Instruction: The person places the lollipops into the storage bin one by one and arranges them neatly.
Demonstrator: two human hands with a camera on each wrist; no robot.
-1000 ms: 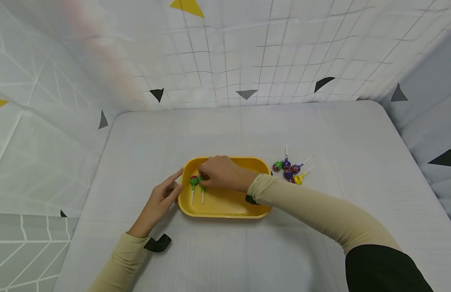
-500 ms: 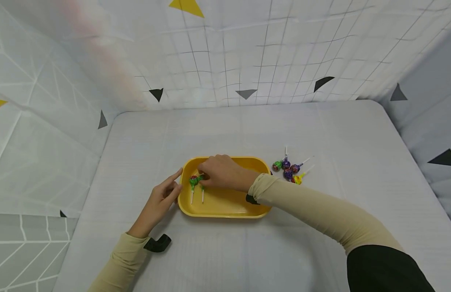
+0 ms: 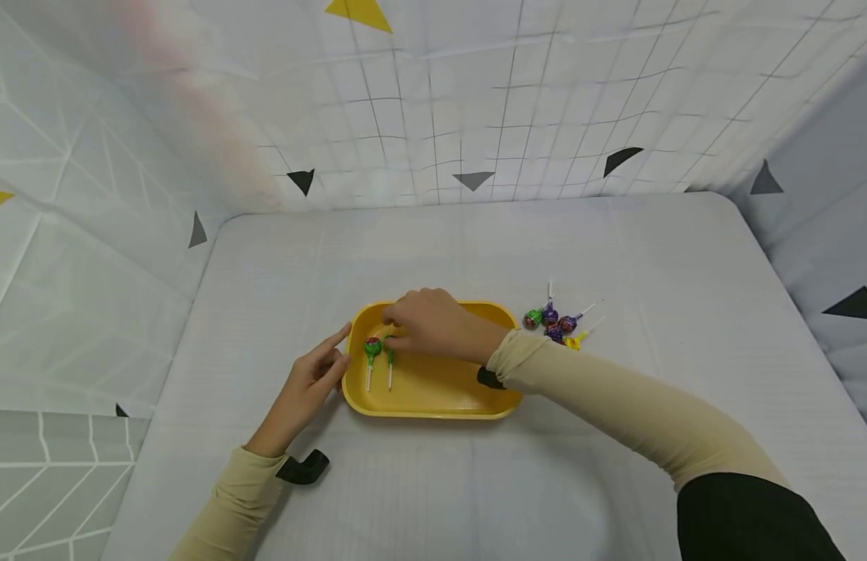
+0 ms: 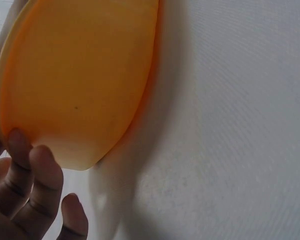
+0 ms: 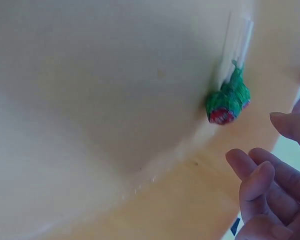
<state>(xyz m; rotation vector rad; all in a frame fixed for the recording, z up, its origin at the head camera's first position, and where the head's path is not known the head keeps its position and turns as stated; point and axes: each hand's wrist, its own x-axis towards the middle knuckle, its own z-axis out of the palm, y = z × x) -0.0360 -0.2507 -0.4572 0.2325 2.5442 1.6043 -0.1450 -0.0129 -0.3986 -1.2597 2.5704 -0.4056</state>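
Two green-wrapped lollipops lie side by side at the left end of a yellow tray [image 3: 433,413]. The left lollipop [image 3: 373,348] shows its red top, and the other lollipop [image 3: 390,374] is partly covered by my right hand [image 3: 436,326]. That hand is over the tray, thumb and fingers parted with nothing between them. In the right wrist view its fingers are apart from the green lollipops [image 5: 227,105]. My left hand [image 3: 310,382] touches the tray's left end, forefinger stretched to the rim. The left wrist view has its fingertips [image 4: 44,159] against the tray's outer wall.
To the right of the tray lies a loose group of lollipops, with a green lollipop [image 3: 533,319], several purple lollipops [image 3: 569,323] and a yellow lollipop [image 3: 573,341]. My right sleeve [image 3: 601,405] crosses the tray's right end. A white cloth wall [image 3: 433,117] stands behind the table.
My right hand has let go of the second lollipop and moved slightly up and right, its thumb and fingers parting. The lollipop stays in the tray. The left hand has not moved.
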